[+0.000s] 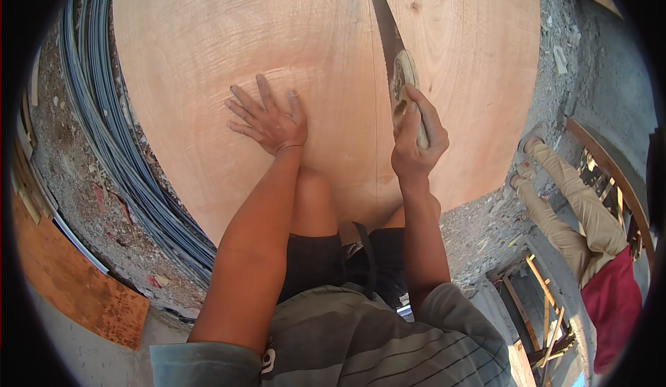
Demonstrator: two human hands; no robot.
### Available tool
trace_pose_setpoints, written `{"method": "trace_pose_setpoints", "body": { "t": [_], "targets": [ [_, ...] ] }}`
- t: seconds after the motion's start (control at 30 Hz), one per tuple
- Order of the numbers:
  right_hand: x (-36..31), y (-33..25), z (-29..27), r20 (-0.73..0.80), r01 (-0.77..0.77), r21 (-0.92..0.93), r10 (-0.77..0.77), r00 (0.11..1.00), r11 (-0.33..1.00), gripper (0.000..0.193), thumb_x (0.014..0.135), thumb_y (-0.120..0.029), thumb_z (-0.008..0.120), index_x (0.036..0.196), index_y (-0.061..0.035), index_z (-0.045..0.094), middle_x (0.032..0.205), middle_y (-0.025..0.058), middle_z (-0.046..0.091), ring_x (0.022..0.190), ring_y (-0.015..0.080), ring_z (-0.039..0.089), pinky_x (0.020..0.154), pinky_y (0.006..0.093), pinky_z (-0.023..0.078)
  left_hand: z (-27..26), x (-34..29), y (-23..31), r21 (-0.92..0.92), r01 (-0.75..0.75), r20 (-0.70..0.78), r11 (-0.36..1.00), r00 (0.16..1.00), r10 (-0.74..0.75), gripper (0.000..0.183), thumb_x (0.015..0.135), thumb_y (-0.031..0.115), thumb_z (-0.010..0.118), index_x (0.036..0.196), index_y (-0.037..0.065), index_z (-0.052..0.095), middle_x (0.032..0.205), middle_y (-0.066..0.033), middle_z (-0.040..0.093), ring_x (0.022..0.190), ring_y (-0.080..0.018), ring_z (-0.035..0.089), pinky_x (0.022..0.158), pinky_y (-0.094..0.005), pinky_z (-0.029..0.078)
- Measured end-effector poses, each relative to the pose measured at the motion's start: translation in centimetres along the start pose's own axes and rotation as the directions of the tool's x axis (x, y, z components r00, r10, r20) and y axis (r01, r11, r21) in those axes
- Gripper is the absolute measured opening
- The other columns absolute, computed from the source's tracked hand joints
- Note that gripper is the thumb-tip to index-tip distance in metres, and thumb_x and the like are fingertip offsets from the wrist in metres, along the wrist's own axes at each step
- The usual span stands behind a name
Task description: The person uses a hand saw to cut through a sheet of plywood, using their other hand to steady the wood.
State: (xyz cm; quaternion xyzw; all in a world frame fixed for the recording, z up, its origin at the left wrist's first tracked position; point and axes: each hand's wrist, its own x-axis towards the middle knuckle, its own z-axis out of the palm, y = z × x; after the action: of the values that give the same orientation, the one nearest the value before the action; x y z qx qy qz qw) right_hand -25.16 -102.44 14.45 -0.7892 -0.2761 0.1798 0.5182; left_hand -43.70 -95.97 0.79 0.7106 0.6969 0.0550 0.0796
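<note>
A large sheet of plywood point(472, 61) lies in front of me, with a thin straight line running down it toward my body. My left hand point(275, 120) rests flat on the sheet, left of that line, fingers spread. In my right hand point(420, 137) is a handsaw point(390, 30), gripped by its pale, worn handle. Its toothed edge faces left and its blade points away from me, the tip reaching the top edge of the view by the line. Whether the teeth touch the wood I cannot tell. My knees are at the sheet's near edge.
A bundle of long dark rods point(114, 102) curves along the sheet's left side over rubble ground. A brown board point(76, 276) lies at lower left. On the right stands another person in tan trousers point(576, 200) and a red top, near scrap timber point(544, 304).
</note>
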Motion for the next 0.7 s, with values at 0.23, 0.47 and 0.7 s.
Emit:
{"method": "trace_pose_setpoints", "body": {
  "t": [0.23, 0.47, 0.7],
  "targets": [
    [13.6, 2.8, 8.7, -0.028, 0.176, -0.031, -0.177, 0.984, 0.984, 0.025, 0.103, -0.008, 0.061, 0.12, 0.0025, 0.076, 0.091, 0.0092, 0.077, 0.078, 0.0101, 0.065, 0.073, 0.0271, 0.053, 0.6, -0.4, 1.7, -0.036, -0.019, 0.0, 0.999, 1.0, 0.019, 0.077, 0.097, 0.056, 0.058, 0.165, 0.026, 0.04, 0.176, -0.0232, 0.014, 0.161, -0.0508, 0.007, 0.122, -0.0766, 0.003],
    [1.3, 2.9, 2.0, -0.055, 0.246, 0.021, -0.244, 0.968, 0.969, 0.023, 0.101, 0.0, 0.06, 0.117, 0.0067, 0.075, 0.081, 0.0061, 0.073, 0.068, 0.0081, 0.062, 0.063, 0.0255, 0.05, 0.5, -0.3, -0.7, -0.002, -0.008, -0.005, 1.0, 1.0, 0.008, 0.076, 0.095, 0.056, 0.061, 0.163, 0.025, 0.043, 0.175, -0.0237, 0.016, 0.161, -0.0514, 0.009, 0.123, -0.0753, 0.002],
    [14.2, 2.8, 8.6, -0.083, 0.172, 0.036, -0.169, 0.982, 0.984, 0.025, 0.101, -0.014, 0.064, 0.113, 0.0033, 0.078, 0.095, 0.0115, 0.08, 0.082, 0.013, 0.067, 0.076, 0.029, 0.053, 0.0, -0.6, 1.1, -0.08, -0.017, 0.003, 0.997, 1.0, 0.018, 0.075, 0.099, 0.057, 0.055, 0.166, 0.027, 0.037, 0.177, -0.0215, 0.012, 0.162, -0.0472, 0.006, 0.124, -0.0728, -0.001]
  ]
}}
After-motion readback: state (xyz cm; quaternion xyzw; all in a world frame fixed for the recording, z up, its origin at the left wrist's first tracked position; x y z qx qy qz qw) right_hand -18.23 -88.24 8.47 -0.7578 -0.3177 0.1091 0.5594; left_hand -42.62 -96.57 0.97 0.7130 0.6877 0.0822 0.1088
